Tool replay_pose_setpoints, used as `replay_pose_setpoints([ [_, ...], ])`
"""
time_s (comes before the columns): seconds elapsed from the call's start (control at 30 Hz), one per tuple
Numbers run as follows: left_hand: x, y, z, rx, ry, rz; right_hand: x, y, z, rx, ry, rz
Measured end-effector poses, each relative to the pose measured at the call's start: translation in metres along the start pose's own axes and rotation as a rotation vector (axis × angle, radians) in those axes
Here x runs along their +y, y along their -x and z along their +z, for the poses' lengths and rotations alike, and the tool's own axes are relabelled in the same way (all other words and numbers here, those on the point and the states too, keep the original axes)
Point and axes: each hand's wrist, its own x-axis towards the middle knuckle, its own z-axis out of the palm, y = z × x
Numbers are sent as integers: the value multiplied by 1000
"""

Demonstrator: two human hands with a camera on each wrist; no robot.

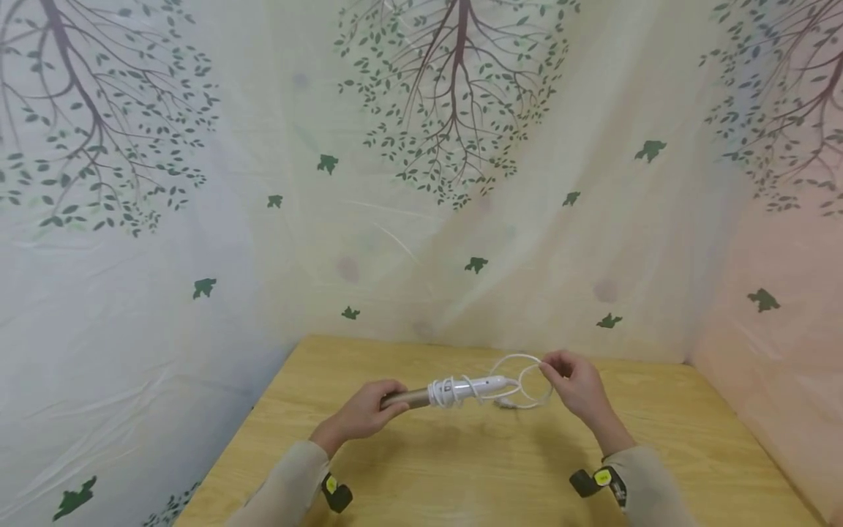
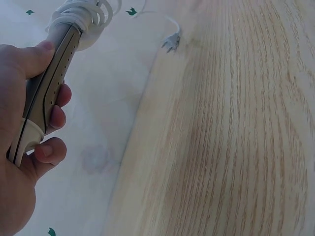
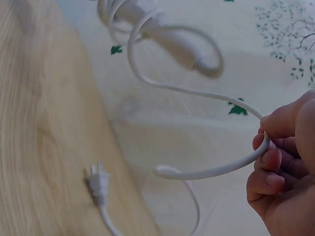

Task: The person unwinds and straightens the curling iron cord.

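Glossy and satin plastic hair straightener point(image 2: 51, 81), smooth cord point(image 3: 211, 174) — grained wooden desk point(image 1: 461, 468), shiny plastic sheeting point(image 1: 421, 300) beyond its far edge.

No lettering, brand or number can be read. The yellow-green label point(image 1: 331, 484) on the left wrist camera point(image 1: 339, 498) and the yellow-green tag point(image 1: 602, 478) on the right wrist camera point(image 1: 582, 483) bear marks too small to make out. On the hair iron point(image 1: 418, 398), a small grey mark point(image 1: 447, 388) between the turns of cord point(image 1: 435, 394) is likewise illegible.
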Motion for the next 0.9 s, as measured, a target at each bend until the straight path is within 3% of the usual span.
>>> replay_pose_setpoints([
  [0.17, -2, 1, 1, 7, -7, 1, 18, 1, 6, -26, 83, 55],
  [0.37, -5, 2, 2, 21, -5, 4, 30, 6, 12, -121, 144, 107],
  [0.7, -5, 1, -2, 26, -5, -33, 41, 21, 20, -232, 179, 42],
  [0.9, -8, 3, -3, 39, 0, -44, 41, 34, 21, -316, 166, 48],
])
